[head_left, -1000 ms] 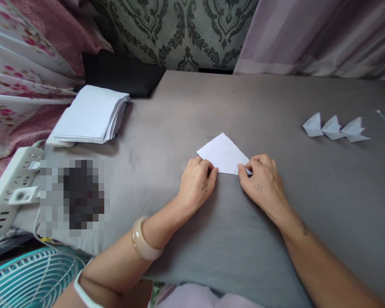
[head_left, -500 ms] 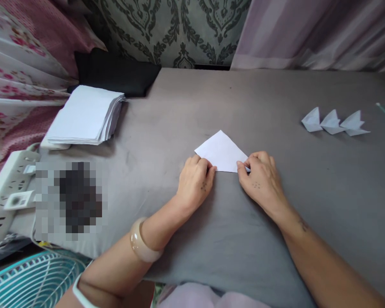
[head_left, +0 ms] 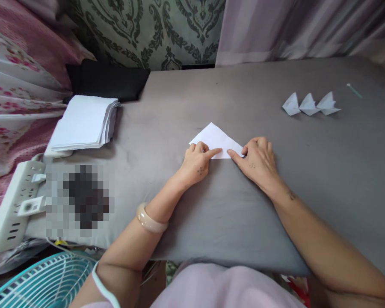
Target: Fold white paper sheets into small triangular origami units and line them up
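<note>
White triangular paper (head_left: pixel 215 137) lies on grey cloth (head_left: pixel 167 124), apex pointing away. I see left hand (head_left: pixel 196 163) half curled at left corner, thumb stretched onto it; right hand (head_left: pixel 259 159) likewise at right corner. Whether either pinches, I cannot tell. I judge paper light, thin, crisp, easily creased: best taken by side corners, thumbs flat, near edge pressed gently.

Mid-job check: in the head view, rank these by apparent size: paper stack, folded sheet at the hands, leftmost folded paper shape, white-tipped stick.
Largest to smallest, as they look:
1. paper stack
2. folded sheet, partly covered
3. leftmost folded paper shape
4. white-tipped stick, very thin
</note>
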The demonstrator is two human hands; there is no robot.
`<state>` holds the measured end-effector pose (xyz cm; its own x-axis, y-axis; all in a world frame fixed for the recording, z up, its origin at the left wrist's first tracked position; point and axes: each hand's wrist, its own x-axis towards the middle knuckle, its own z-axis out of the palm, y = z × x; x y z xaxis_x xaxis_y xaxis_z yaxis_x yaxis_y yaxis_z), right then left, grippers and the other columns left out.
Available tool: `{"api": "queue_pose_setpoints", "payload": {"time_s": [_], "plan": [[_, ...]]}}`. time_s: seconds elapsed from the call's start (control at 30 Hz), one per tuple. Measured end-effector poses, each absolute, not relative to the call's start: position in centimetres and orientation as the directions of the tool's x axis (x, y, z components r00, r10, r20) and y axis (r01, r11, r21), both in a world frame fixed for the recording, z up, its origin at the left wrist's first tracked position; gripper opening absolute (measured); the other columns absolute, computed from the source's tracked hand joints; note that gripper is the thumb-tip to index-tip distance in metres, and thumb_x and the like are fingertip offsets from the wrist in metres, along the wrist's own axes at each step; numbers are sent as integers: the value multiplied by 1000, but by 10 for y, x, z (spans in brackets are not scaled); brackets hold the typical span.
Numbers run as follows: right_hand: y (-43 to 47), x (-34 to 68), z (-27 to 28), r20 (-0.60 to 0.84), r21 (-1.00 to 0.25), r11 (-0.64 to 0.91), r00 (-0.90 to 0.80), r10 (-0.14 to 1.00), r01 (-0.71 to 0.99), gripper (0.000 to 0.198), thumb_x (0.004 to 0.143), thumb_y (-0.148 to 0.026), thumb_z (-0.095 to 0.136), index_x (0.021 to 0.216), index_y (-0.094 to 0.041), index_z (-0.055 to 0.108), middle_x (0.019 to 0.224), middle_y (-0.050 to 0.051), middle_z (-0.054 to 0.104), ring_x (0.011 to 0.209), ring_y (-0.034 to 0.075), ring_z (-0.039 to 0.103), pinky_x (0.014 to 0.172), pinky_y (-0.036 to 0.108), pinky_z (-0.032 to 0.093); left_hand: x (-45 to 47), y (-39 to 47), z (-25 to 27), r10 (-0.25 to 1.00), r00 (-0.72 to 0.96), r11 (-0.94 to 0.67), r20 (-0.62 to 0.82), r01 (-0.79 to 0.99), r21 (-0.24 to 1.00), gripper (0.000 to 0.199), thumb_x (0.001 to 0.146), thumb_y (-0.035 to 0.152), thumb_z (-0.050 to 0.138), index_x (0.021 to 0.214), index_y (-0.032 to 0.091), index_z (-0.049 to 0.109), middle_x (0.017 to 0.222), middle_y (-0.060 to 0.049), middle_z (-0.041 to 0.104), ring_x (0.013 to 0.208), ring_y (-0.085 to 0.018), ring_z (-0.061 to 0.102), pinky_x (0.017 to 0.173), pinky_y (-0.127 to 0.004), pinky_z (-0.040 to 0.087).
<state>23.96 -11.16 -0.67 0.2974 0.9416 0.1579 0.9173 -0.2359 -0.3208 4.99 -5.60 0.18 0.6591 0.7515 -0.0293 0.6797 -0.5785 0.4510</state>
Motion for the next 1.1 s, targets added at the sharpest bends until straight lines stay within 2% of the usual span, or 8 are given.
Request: {"api": "queue_pose_setpoints", "payload": {"time_s": [0.23, 0.37, 0.43, 0.5, 0.63, 0.87, 1.0, 1.1], "plan": [[-120, 268, -8, 136, -479, -178, 272, 953, 860, 31, 79, -47, 64, 89, -18, 59, 102, 10, 53, 94, 25, 53, 85, 40, 44, 50, -54, -1, 754, 656, -567, -24, 669, 481, 53, 88, 9, 38, 132, 30, 58, 107, -10, 49, 98, -23, 45, 91, -40, 38], [-125, 249, 3, 258, -390, -54, 165, 952, 919, 22, 89, -27, 51, 106, -17, 61, 110, 14, 56, 103, 28, 52, 91, 43, 43, 52, -54, -1, 760, 649, -560, -27, 676, 479, 52, 87, 10, 40, 129, 32, 60, 106, -10, 49, 96, -23, 44, 90, -39, 38], [-127, 226, 8, 272, -348, 68, 32, 962, 935, 31, 93, -16, 36, 112, -17, 61, 116, 14, 57, 105, 26, 52, 92, 40, 44, 52, -54, -1, 759, 650, -568, -15, 674, 472, 52, 87, 10, 39, 129, 32, 60, 105, -10, 49, 96, -23, 45, 90, -39, 39], [-130, 201, 10, 233, -343, 125, -45, 971, 931, 33, 95, -19, 34, 116, -13, 59, 114, 16, 59, 106, 27, 54, 91, 39, 46, 52, -55, -2, 757, 653, -579, 1, 670, 465, 52, 87, 11, 40, 130, 33, 59, 104, -10, 50, 97, -23, 45, 90, -39, 38], [-139, 171, 7, 215, -284, 70, -8, 977, 956, 43, 96, -31, 38, 130, -8, 51, 123, 23, 58, 112, 33, 54, 92, 47, 47, 51, -55, -3, 784, 621, -550, -4, 698, 459, 48, 88, 17, 43, 131, 34, 58, 103, -9, 51, 98, -23, 47, 92, -39, 38], [-151, 170, 4, 176, -224, 100, -61, 982, 969, 52, 98, -35, 34, 137, -5, 50, 145, 27, 42, 136, 36, 38, 105, 50, 40, 42, -53, 1, 888, 458, -390, -33, 790, 473, 52, 88, 33, 53, 138, 22, 46, 110, -12, 50, 105, -27, 48, 96, -43, 39], [-151, 171, 5, 164, -219, 101, -66, 984, 971, 52, 98, -34, 33, 138, -5, 50, 146, 26, 41, 136, 35, 38, 106, 48, 40, 32, -48, 0, 906, 422, -327, -26, 738, 591, 59, 80, 27, 64, 135, 15, 46, 117, -14, 45, 109, -25, 49, 97, -41, 41], [-151, 172, 4, 177, -220, 106, -67, 982, 970, 50, 98, -33, 33, 138, -7, 51, 145, 26, 42, 135, 36, 39, 104, 49, 42, 30, -43, -3, 947, 320, -258, 31, 698, 668, 45, 81, 27, 63, 122, 13, 53, 118, -14, 44, 102, -21, 53, 93, -37, 45]]}}
